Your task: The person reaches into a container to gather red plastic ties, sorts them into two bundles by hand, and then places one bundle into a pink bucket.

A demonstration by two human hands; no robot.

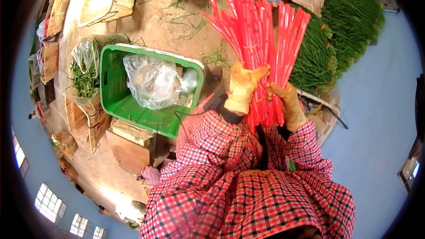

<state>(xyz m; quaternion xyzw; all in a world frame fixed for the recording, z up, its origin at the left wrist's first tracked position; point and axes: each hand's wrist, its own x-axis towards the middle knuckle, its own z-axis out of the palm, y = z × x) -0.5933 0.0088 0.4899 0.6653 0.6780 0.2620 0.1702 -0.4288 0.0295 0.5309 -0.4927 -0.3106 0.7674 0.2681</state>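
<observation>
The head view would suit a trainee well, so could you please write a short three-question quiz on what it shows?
1. Multiple choice: what colour are the long strips? A: blue. B: red. C: yellow.
2. True or false: the left hand and the right hand both touch the strips.
3. Short answer: what see-through material lies bunched up in the green crate?

Key: 1: B. 2: True. 3: Clear plastic.
</observation>
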